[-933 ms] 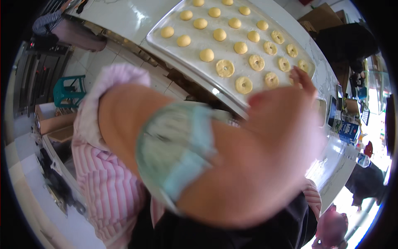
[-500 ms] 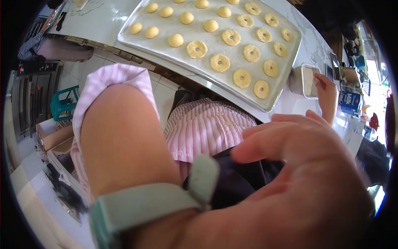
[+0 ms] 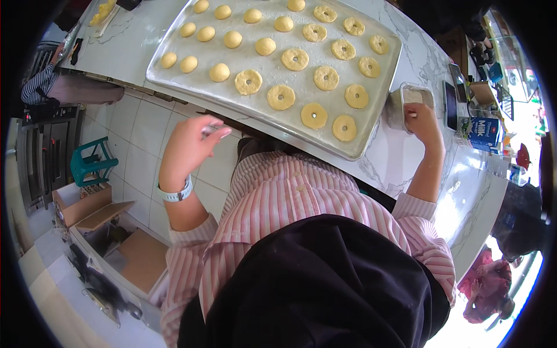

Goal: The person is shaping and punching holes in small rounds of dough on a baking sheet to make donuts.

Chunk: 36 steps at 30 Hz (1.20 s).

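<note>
A large metal baking tray [image 3: 264, 119] lies on the counter. Round dough balls [image 3: 220, 72] fill its left side, and flattened dough rings [image 3: 281, 97] with holes in the middle its right. My left hand [image 3: 188, 148], a pale watch on its wrist, is raised off the tray's near edge. Its fingers are curled, with a small silvery bit showing between thumb and fingers, too small to name. At the tray's right, my right hand [image 3: 425, 123] reaches over the rim of a metal tin [image 3: 397, 110] of pale powder, fingers bent together; their tips are partly hidden.
Beyond the tin stand a blue carton [image 3: 484, 132] and a dark flat device [image 3: 449, 104]. Down to the left are a green stool [image 3: 93, 162] and an open cardboard box [image 3: 139, 255]. Another person's striped sleeve [image 3: 42, 72] shows at the far left.
My left hand has swung from close before the camera, at lower right, to the left of the tray. My right hand has moved further over the tin. The view has shifted slightly.
</note>
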Each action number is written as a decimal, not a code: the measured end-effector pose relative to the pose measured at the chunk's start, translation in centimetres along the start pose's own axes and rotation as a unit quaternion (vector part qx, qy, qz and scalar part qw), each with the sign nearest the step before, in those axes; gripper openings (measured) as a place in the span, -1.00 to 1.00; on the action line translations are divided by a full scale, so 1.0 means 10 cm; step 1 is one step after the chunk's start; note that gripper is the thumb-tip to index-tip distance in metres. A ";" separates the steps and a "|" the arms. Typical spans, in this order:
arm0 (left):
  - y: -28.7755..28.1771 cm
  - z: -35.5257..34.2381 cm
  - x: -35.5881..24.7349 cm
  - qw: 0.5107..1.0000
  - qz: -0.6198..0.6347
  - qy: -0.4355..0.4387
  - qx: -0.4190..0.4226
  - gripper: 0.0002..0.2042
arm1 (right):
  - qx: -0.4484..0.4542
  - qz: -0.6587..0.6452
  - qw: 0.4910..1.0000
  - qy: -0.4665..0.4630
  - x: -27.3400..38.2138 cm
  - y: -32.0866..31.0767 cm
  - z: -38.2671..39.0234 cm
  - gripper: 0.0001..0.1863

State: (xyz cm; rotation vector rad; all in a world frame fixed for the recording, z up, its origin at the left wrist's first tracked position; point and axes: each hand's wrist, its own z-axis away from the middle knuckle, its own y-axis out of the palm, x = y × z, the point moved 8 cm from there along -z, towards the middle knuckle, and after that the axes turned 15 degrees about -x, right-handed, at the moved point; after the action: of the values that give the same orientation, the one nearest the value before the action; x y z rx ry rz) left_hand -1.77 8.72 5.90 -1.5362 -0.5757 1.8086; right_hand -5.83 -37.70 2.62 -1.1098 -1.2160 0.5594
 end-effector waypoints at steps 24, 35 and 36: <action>0.71 -1.10 0.41 0.516 0.828 -0.191 0.111 -0.18 | -0.065 0.034 0.923 -0.378 2.72 1.78 -0.26 -0.27; 0.40 -1.07 0.85 0.440 0.863 -0.236 0.073 -0.43 | 0.021 0.079 0.908 -0.412 2.78 2.01 -0.26 -0.28; 0.40 -1.07 0.87 0.446 0.861 -0.234 0.073 -0.43 | 0.057 0.058 0.910 -0.406 2.78 2.06 -0.24 -0.28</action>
State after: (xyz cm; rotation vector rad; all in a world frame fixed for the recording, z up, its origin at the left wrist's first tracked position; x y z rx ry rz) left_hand 7.24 11.44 -4.92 -1.2231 1.7476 3.4862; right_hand 9.22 -6.96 -3.07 -0.8624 -1.7991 1.2475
